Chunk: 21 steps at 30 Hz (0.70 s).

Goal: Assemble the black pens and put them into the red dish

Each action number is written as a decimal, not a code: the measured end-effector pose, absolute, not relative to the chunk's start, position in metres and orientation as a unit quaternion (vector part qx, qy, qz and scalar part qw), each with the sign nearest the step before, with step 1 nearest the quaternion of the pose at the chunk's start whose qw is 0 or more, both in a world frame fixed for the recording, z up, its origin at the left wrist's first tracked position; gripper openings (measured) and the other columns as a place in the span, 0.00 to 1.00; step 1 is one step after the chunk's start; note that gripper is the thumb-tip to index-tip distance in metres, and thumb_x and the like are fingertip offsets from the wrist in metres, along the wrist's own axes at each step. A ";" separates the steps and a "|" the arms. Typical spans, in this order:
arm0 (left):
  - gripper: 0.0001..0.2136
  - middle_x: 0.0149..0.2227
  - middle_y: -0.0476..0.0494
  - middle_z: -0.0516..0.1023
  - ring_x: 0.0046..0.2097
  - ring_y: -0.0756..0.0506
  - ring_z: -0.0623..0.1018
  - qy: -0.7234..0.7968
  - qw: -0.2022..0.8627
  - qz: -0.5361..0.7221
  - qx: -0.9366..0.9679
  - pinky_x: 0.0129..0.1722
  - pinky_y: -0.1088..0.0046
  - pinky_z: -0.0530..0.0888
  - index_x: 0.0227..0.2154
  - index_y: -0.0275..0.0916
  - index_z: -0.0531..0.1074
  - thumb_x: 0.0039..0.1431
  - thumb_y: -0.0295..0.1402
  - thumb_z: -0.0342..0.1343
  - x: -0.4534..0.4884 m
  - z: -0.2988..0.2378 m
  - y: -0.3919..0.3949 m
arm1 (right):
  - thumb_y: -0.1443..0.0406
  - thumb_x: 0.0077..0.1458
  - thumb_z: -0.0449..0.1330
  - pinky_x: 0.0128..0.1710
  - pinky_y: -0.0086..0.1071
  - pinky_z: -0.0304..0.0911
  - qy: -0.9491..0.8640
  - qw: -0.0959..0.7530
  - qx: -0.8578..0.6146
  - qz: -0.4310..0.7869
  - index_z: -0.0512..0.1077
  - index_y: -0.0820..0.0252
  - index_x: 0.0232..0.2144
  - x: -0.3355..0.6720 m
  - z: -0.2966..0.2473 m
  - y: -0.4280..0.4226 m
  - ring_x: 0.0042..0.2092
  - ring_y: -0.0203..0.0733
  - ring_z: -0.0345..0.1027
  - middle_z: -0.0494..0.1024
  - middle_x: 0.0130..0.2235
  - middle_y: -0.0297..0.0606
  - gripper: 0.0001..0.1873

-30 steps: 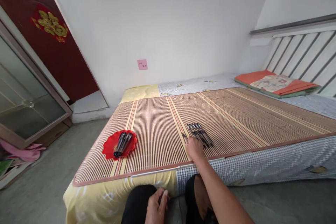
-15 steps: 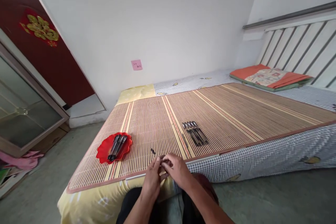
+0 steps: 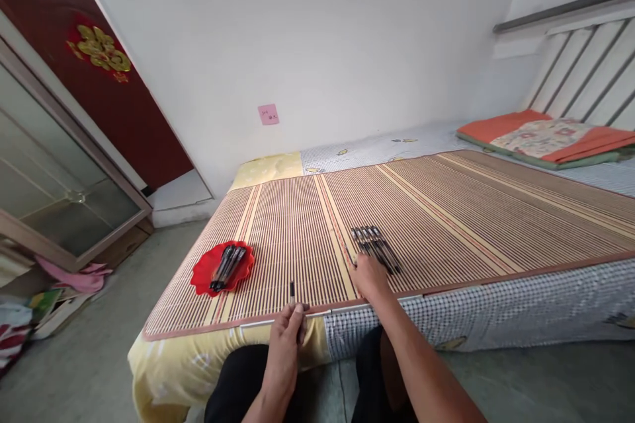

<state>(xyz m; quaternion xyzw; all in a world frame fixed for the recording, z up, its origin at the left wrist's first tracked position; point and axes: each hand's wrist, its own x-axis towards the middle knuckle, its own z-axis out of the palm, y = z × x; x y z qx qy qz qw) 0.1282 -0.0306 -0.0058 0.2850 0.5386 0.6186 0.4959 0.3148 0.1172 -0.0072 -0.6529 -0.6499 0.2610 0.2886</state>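
My left hand (image 3: 288, 334) is closed around a pen (image 3: 292, 292), its black end pointing up and away from me above the mat's front edge. Farther right, my right hand (image 3: 371, 276) reaches down to the mat, fingers pinched where a slim pen refill lay; the hand hides most of it. Just beyond those fingers, several black pens (image 3: 384, 250) lie side by side in a row. To the left, a red scalloped plate (image 3: 202, 271) bears a bunch of several more dark pens (image 3: 228, 267).
A striped bamboo mat (image 3: 288, 225) covers much of the bed. Folded orange cloth (image 3: 585, 145) lies at the far right by the white slatted headboard (image 3: 590, 66). A pink note (image 3: 268, 114) is stuck to the wall. The bed's front edge (image 3: 471, 317) runs close to my knees.
My right hand has left my left hand and moved right, down to the slim refill by the pen row. My left hand still holds the pen, now more upright. The view has shifted slightly.
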 end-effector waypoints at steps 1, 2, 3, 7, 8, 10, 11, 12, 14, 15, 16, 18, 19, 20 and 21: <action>0.24 0.21 0.55 0.67 0.22 0.56 0.60 0.536 0.497 0.620 0.286 0.21 0.80 0.56 0.31 0.34 0.77 0.44 0.52 0.73 0.130 -0.004 -0.028 | 0.70 0.56 0.58 0.41 0.35 0.67 -0.655 0.317 -0.627 0.280 0.77 0.65 0.31 0.312 -0.005 0.112 0.41 0.50 0.79 0.83 0.35 0.52 0.07; 0.24 0.22 0.54 0.69 0.22 0.57 0.60 0.532 0.499 0.621 0.288 0.21 0.80 0.55 0.30 0.34 0.77 0.43 0.51 0.73 0.132 -0.001 -0.025 | 0.67 0.57 0.58 0.39 0.34 0.68 -0.658 0.345 -0.597 0.303 0.77 0.64 0.31 0.309 -0.003 0.106 0.38 0.47 0.78 0.83 0.33 0.48 0.08; 0.24 0.23 0.53 0.72 0.21 0.57 0.60 0.526 0.501 0.622 0.292 0.21 0.80 0.55 0.30 0.34 0.77 0.43 0.51 0.74 0.135 0.002 -0.022 | 0.64 0.59 0.57 0.36 0.32 0.68 -0.660 0.372 -0.564 0.329 0.76 0.62 0.31 0.307 0.000 0.099 0.35 0.45 0.77 0.82 0.31 0.44 0.10; 0.23 0.32 0.43 0.81 0.22 0.57 0.62 0.503 0.513 0.620 0.315 0.22 0.79 0.57 0.35 0.33 0.79 0.46 0.48 0.73 0.147 0.015 -0.015 | 0.53 0.60 0.57 0.28 0.30 0.65 -0.643 0.456 -0.455 0.415 0.76 0.60 0.32 0.296 0.012 0.068 0.27 0.40 0.71 0.79 0.27 0.37 0.17; 0.22 0.32 0.43 0.81 0.23 0.57 0.62 0.499 0.519 0.615 0.322 0.23 0.79 0.57 0.36 0.33 0.79 0.47 0.48 0.72 0.150 0.018 -0.015 | 0.52 0.59 0.58 0.28 0.30 0.65 -0.637 0.470 -0.437 0.427 0.76 0.60 0.32 0.294 0.015 0.061 0.28 0.40 0.71 0.79 0.27 0.37 0.17; 0.22 0.30 0.45 0.80 0.23 0.56 0.61 0.495 0.528 0.605 0.333 0.23 0.79 0.56 0.37 0.33 0.80 0.48 0.47 0.72 0.155 0.022 -0.016 | 0.52 0.58 0.60 0.29 0.30 0.65 -0.626 0.491 -0.413 0.443 0.76 0.60 0.31 0.293 0.020 0.051 0.29 0.39 0.71 0.78 0.28 0.36 0.17; 0.22 0.27 0.47 0.78 0.23 0.56 0.61 0.496 0.529 0.600 0.339 0.24 0.78 0.56 0.37 0.33 0.80 0.48 0.47 0.72 0.157 0.024 -0.017 | 0.53 0.57 0.61 0.29 0.30 0.65 -0.617 0.501 -0.401 0.455 0.76 0.59 0.31 0.292 0.022 0.047 0.29 0.39 0.70 0.78 0.28 0.36 0.16; 0.21 0.25 0.49 0.76 0.23 0.55 0.60 0.499 0.527 0.596 0.344 0.24 0.78 0.56 0.36 0.34 0.80 0.48 0.47 0.72 0.158 0.025 -0.019 | 0.53 0.57 0.62 0.29 0.30 0.65 -0.605 0.511 -0.390 0.470 0.76 0.59 0.30 0.293 0.024 0.044 0.29 0.39 0.70 0.77 0.28 0.35 0.15; 0.20 0.23 0.52 0.71 0.24 0.55 0.60 0.508 0.519 0.587 0.357 0.24 0.77 0.56 0.34 0.34 0.81 0.47 0.46 0.72 0.159 0.027 -0.022 | 0.53 0.56 0.64 0.28 0.29 0.64 -0.571 0.530 -0.366 0.510 0.75 0.59 0.30 0.293 0.028 0.038 0.29 0.38 0.68 0.75 0.27 0.34 0.15; 0.19 0.23 0.53 0.70 0.24 0.55 0.60 0.512 0.515 0.582 0.365 0.25 0.77 0.56 0.33 0.34 0.81 0.47 0.46 0.73 0.159 0.028 -0.024 | 0.53 0.55 0.65 0.27 0.28 0.62 -0.553 0.537 -0.356 0.528 0.75 0.59 0.30 0.294 0.029 0.036 0.28 0.37 0.67 0.74 0.27 0.33 0.15; 0.19 0.23 0.53 0.69 0.24 0.54 0.60 0.515 0.513 0.576 0.374 0.25 0.77 0.56 0.32 0.34 0.81 0.47 0.46 0.73 0.159 0.029 -0.025 | 0.52 0.55 0.65 0.26 0.28 0.61 -0.539 0.541 -0.348 0.544 0.75 0.59 0.30 0.294 0.031 0.034 0.27 0.36 0.65 0.73 0.26 0.32 0.16; 0.18 0.23 0.53 0.68 0.25 0.54 0.59 0.514 0.511 0.568 0.389 0.25 0.77 0.55 0.29 0.35 0.80 0.47 0.46 0.72 0.159 0.033 -0.028 | 0.52 0.55 0.66 0.24 0.27 0.59 -0.529 0.543 -0.337 0.558 0.74 0.59 0.30 0.294 0.033 0.029 0.26 0.35 0.62 0.70 0.25 0.30 0.16; 0.18 0.23 0.53 0.68 0.25 0.54 0.58 0.511 0.515 0.564 0.396 0.25 0.76 0.55 0.28 0.35 0.79 0.47 0.46 0.72 0.159 0.035 -0.029 | 0.52 0.56 0.66 0.25 0.27 0.59 -0.529 0.544 -0.330 0.561 0.74 0.59 0.30 0.294 0.035 0.026 0.26 0.35 0.62 0.69 0.24 0.30 0.16; 0.18 0.23 0.53 0.68 0.24 0.54 0.58 0.507 0.519 0.558 0.402 0.25 0.76 0.55 0.28 0.35 0.79 0.47 0.46 0.71 0.159 0.038 -0.031 | 0.53 0.56 0.66 0.25 0.27 0.60 -0.530 0.547 -0.324 0.562 0.74 0.59 0.30 0.295 0.036 0.024 0.26 0.35 0.62 0.69 0.24 0.29 0.16; 0.18 0.23 0.52 0.70 0.25 0.54 0.58 0.504 0.525 0.550 0.409 0.25 0.76 0.55 0.28 0.35 0.78 0.48 0.47 0.71 0.159 0.041 -0.033 | 0.53 0.57 0.66 0.26 0.27 0.61 -0.531 0.548 -0.320 0.561 0.74 0.58 0.30 0.295 0.037 0.021 0.27 0.35 0.63 0.69 0.24 0.29 0.15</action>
